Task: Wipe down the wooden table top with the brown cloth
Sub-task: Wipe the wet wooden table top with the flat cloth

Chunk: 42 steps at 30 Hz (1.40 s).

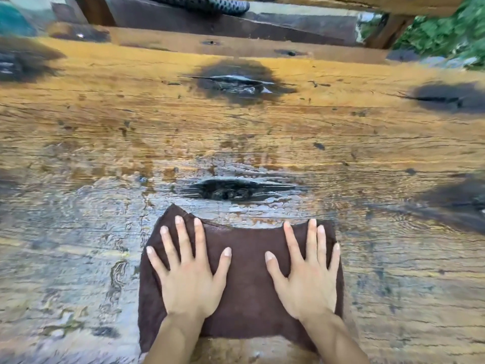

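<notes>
A dark brown cloth point(246, 279) lies spread flat on the wooden table top point(236, 127), near its front edge. My left hand point(189, 274) presses flat on the cloth's left half, fingers spread. My right hand point(307, 274) lies flat on the right half in the same way. Neither hand grips the cloth; both palms rest on top of it. The wood around and ahead of the cloth looks wet and shiny, with a dark knot point(231, 189) just beyond the cloth.
More dark knots mark the wood at the far middle point(236, 81), far right point(451, 97), right point(456, 200) and far left point(23, 59). Behind the table runs a wooden bench point(210, 24) with a patterned dark object point(210, 5) on it. Green plants point(451, 30) stand at the back right.
</notes>
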{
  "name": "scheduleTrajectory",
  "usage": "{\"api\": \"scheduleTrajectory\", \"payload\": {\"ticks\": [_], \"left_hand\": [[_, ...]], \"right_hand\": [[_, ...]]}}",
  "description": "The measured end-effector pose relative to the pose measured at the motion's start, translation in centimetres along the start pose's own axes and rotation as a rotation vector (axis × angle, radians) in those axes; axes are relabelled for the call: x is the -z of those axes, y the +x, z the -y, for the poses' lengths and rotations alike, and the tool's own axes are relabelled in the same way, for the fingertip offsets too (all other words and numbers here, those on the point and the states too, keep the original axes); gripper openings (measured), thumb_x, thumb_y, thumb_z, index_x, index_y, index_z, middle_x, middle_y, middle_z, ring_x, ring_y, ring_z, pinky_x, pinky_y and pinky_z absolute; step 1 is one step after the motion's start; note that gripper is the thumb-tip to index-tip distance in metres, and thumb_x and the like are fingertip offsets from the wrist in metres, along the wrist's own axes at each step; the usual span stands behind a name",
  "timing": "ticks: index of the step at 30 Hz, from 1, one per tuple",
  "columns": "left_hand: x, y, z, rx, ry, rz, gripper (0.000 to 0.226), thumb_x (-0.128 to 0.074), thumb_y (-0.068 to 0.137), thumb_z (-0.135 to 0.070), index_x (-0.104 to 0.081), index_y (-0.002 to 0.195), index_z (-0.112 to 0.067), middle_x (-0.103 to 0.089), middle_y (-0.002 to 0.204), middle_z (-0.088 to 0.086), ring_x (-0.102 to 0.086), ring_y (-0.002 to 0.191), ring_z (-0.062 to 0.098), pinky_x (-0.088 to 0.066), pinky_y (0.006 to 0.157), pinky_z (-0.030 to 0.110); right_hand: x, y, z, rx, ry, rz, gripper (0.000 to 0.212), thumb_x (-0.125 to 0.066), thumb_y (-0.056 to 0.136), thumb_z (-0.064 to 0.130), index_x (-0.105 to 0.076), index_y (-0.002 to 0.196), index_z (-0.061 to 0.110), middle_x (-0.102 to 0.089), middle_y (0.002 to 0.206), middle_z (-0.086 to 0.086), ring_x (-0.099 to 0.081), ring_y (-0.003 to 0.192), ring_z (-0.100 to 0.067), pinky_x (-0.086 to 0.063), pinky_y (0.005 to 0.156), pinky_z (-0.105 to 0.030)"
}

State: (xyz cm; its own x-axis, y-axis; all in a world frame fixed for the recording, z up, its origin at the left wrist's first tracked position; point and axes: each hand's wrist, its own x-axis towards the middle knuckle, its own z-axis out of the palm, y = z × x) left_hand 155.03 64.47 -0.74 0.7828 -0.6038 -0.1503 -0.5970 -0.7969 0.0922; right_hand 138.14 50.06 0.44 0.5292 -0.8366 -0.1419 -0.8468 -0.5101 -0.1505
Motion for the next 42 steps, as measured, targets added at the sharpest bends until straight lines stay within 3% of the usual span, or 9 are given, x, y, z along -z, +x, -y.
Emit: {"api": "scheduleTrajectory", "payload": {"ticks": [8,27,42], "left_hand": [[1.4,8.7,-2.1,0.018,-0.013,0.009,0.092,-0.014,0.096,-0.080,-0.007,0.167,-0.021,0.003,0.175,0.011,0.005,0.160,0.041,0.000,0.122,0.071],[4.6,28.7,-6.8,0.079,-0.069,-0.003,0.093,0.000,0.092,-0.081,0.013,0.165,-0.025,0.021,0.173,0.006,0.020,0.158,0.035,0.010,0.122,0.068],[7.4,46.2,-9.2,-0.003,-0.048,-0.078,0.090,-0.012,0.096,-0.079,0.004,0.167,-0.026,0.013,0.175,0.005,0.015,0.160,0.035,0.010,0.122,0.069]], "right_hand": [[1.8,8.5,2.1,-0.038,-0.010,0.117,0.077,-0.007,0.093,0.083,0.012,0.161,0.051,0.029,0.171,-0.003,0.031,0.156,-0.020,0.017,0.125,-0.055],[4.0,30.1,5.8,0.034,0.000,0.065,0.079,-0.005,0.094,0.082,0.012,0.163,0.046,0.023,0.173,-0.005,0.025,0.158,-0.022,0.014,0.126,-0.057],[5.7,46.9,9.4,0.106,-0.042,-0.001,0.081,-0.008,0.096,0.081,0.005,0.165,0.042,0.016,0.175,-0.008,0.018,0.160,-0.025,0.012,0.126,-0.059]]}}
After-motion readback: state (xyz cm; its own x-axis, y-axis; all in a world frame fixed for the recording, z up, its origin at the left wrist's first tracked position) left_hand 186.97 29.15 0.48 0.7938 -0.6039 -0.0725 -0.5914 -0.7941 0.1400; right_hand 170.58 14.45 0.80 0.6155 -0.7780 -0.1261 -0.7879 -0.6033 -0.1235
